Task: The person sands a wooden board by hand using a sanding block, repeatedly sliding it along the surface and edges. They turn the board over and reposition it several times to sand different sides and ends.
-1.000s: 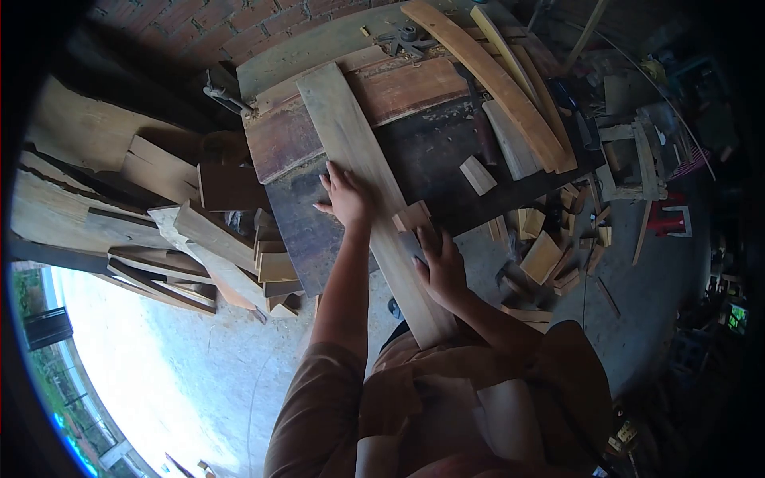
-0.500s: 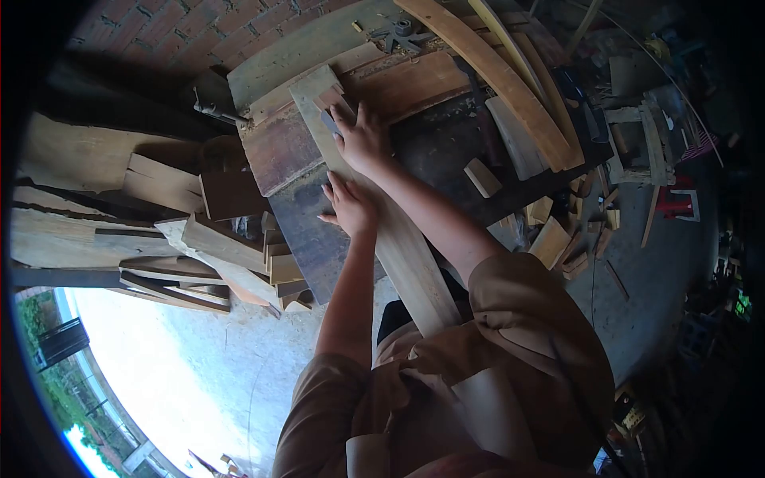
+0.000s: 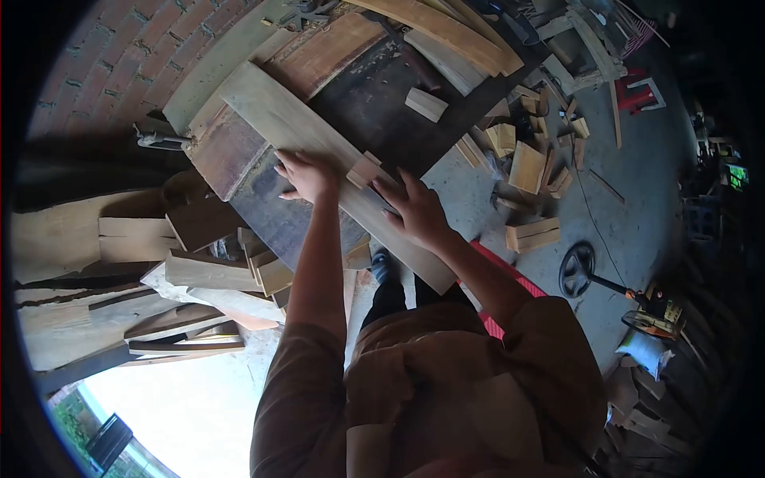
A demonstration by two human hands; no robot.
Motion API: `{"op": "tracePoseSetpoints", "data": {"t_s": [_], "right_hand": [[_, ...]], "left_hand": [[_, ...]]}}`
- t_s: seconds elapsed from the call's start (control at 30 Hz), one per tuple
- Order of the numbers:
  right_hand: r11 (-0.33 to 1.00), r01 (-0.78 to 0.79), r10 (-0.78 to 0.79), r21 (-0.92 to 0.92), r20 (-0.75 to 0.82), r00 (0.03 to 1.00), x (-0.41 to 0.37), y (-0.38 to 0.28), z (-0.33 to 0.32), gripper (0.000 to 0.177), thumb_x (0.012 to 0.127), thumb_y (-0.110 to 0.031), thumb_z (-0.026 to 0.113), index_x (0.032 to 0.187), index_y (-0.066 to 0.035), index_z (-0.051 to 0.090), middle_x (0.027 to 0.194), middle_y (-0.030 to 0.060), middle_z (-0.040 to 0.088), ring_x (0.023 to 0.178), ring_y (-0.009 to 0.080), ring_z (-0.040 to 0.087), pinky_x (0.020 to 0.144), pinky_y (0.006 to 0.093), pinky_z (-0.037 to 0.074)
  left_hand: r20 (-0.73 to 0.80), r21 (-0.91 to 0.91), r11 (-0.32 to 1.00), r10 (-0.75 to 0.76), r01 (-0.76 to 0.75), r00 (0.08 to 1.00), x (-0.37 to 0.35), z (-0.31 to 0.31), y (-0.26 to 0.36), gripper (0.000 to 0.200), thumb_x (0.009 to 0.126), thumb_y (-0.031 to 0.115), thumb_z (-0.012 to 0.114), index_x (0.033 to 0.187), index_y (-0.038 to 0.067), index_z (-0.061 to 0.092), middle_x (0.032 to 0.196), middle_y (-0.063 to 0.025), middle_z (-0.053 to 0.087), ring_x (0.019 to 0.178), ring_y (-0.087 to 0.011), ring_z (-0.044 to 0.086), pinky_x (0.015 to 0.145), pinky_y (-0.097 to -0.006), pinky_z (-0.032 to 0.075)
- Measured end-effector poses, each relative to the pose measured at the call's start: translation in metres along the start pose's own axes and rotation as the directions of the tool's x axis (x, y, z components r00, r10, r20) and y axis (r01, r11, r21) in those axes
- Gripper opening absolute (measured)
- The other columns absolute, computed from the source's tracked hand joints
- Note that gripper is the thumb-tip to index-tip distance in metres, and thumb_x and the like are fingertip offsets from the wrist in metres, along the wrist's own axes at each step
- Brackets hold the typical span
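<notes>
A long pale board point(image 3: 295, 123) lies across the dark workbench point(image 3: 358, 103), its near end reaching past the bench edge toward my body. My left hand point(image 3: 309, 177) rests on the board's left edge, fingers spread and nothing held. On the board's right part my right hand point(image 3: 414, 209) is wrapped round a small block point(image 3: 366, 170) with a light wooden face and a dark underside. The block lies flat against the board's surface.
Curved wooden pieces point(image 3: 446, 32) and a small wood block point(image 3: 426, 104) lie on the bench's far side. Offcuts point(image 3: 527, 167) are scattered on the floor at right, near a wheeled tool point(image 3: 577, 269). Stacked boards point(image 3: 135, 239) stand at left. A red stool point(image 3: 510, 275) is beside me.
My right hand has brought the block along the board from its far end toward my body. The view has shifted, showing more floor at right. My left hand stays on the board.
</notes>
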State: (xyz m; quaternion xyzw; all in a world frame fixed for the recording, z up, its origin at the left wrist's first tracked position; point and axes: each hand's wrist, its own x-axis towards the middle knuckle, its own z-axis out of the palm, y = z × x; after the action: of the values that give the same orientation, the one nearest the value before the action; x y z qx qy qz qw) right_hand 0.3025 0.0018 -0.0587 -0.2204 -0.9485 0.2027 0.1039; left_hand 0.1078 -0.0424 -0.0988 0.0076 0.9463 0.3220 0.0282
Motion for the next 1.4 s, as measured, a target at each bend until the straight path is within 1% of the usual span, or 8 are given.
{"op": "tracePoseSetpoints", "data": {"t_s": [0.3,0.57,0.63,0.83,1.07,1.2,1.33,1.4], "right_hand": [[0.991,-0.134,0.136,-0.028,0.076,0.988,-0.176,0.031,-0.042,0.059,0.066,-0.021,0.068,0.122,-0.022,0.050,0.124,0.0217,0.038,0.103,0.0369,0.048,0.084,0.0429,0.043],[1.000,-0.024,0.024,-0.001,-0.025,0.999,-0.058,0.031,-0.018,0.057,0.076,-0.026,0.061,0.129,-0.027,0.040,0.121,0.0235,0.040,0.096,0.0339,0.052,0.077,0.0437,0.044],[0.996,-0.076,0.075,-0.046,-0.005,0.997,-0.007,0.017,-0.008,0.055,0.080,-0.028,0.057,0.131,-0.026,0.038,0.121,0.0234,0.040,0.102,0.0363,0.049,0.084,0.0419,0.043],[0.988,-0.110,0.121,0.112,-0.097,0.988,0.077,0.005,0.013,0.052,0.081,-0.029,0.055,0.130,-0.024,0.039,0.117,0.0224,0.042,0.099,0.0353,0.050,0.080,0.0444,0.044],[0.999,-0.053,0.053,0.002,0.056,0.997,-0.079,0.036,-0.019,0.056,0.079,-0.027,0.059,0.131,-0.022,0.038,0.121,0.0269,0.038,0.100,0.0382,0.050,0.084,0.0429,0.043],[0.987,-0.130,0.123,0.094,0.072,0.990,-0.183,0.055,-0.046,0.059,0.076,-0.022,0.062,0.130,-0.019,0.039,0.120,0.0263,0.038,0.102,0.0396,0.049,0.085,0.0431,0.044],[0.939,-0.244,0.226,0.243,0.099,0.969,-0.200,0.065,-0.049,0.057,0.077,-0.021,0.062,0.129,-0.019,0.041,0.121,0.0251,0.038,0.103,0.0398,0.049,0.086,0.0430,0.043],[0.983,-0.085,0.071,0.164,0.088,0.994,-0.180,0.068,-0.052,0.055,0.078,-0.021,0.061,0.129,-0.019,0.041,0.121,0.0243,0.038,0.105,0.0398,0.048,0.087,0.0422,0.043]], "left_hand": [[-0.033,-0.021,1.000,-0.005,0.004,0.999,0.001,0.005,-0.001,0.054,0.091,0.033,0.028,0.138,0.006,0.018,0.139,-0.0120,0.031,0.132,-0.0263,0.020,0.099,-0.0640,-0.002],[-0.028,0.029,0.999,-0.011,0.012,1.000,0.002,0.005,-0.001,0.054,0.092,0.033,0.030,0.138,0.007,0.017,0.139,-0.0110,0.032,0.132,-0.0262,0.020,0.099,-0.0642,0.000],[-0.030,0.023,1.000,-0.008,0.008,1.000,0.004,0.006,0.001,0.054,0.092,0.032,0.030,0.138,0.007,0.017,0.139,-0.0109,0.032,0.132,-0.0263,0.020,0.099,-0.0643,0.000],[-0.049,0.023,1.000,-0.004,0.005,0.999,0.005,0.007,0.001,0.052,0.091,0.031,0.030,0.136,0.006,0.020,0.137,-0.0108,0.035,0.131,-0.0274,0.022,0.098,-0.0649,0.001],[-0.055,0.037,0.999,0.002,0.000,0.998,0.005,0.007,0.000,0.052,0.091,0.031,0.031,0.136,0.006,0.021,0.135,-0.0112,0.037,0.131,-0.0257,0.023,0.098,-0.0648,0.003],[-0.074,0.040,0.999,0.011,-0.008,0.997,0.008,0.011,-0.003,0.053,0.091,0.031,0.030,0.136,0.006,0.021,0.135,-0.0110,0.037,0.131,-0.0257,0.024,0.098,-0.0647,0.003],[-0.072,0.040,0.999,0.018,-0.016,0.997,0.007,0.010,-0.003,0.054,0.091,0.032,0.029,0.137,0.006,0.020,0.136,-0.0107,0.037,0.131,-0.0257,0.024,0.099,-0.0644,0.003],[-0.086,0.049,0.999,0.028,-0.024,0.996,0.006,0.010,-0.001,0.054,0.091,0.033,0.029,0.137,0.006,0.020,0.136,-0.0106,0.037,0.131,-0.0257,0.024,0.099,-0.0641,0.002]]}}
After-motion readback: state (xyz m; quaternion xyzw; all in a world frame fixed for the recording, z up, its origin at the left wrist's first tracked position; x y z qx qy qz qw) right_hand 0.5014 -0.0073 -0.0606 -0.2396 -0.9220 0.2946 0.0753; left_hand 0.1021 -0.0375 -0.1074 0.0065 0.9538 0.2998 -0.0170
